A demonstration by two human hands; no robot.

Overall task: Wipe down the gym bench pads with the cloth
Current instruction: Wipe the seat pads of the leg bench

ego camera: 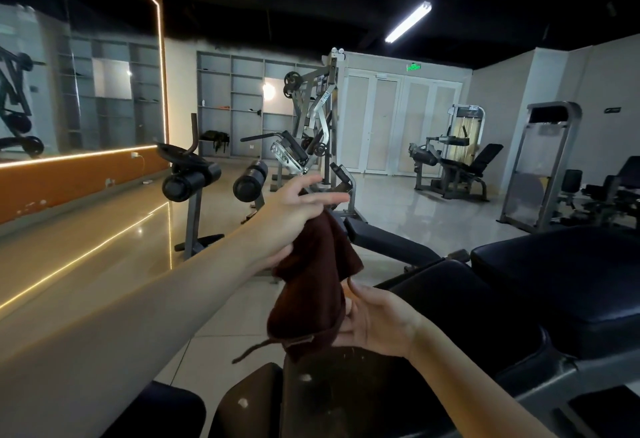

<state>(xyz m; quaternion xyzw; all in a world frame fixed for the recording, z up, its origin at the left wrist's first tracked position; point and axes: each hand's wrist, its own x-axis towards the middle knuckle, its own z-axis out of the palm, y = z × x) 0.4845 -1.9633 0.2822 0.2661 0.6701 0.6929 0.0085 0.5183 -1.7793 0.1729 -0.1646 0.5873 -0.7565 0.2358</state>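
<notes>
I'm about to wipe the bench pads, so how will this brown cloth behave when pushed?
Probably floppy: the cloth sags in folds between the left hand and right hand. Likely light, since a loose hold carries it. It may bunch when pushed; a loose strand dangles.

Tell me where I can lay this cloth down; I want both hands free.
The wide black bench pad right of the right hand lies bare, as does the narrower pad beside it. Tiled floor below the left hand is open too. Ahead, machine frames and roller pads crowd the floor.
</notes>
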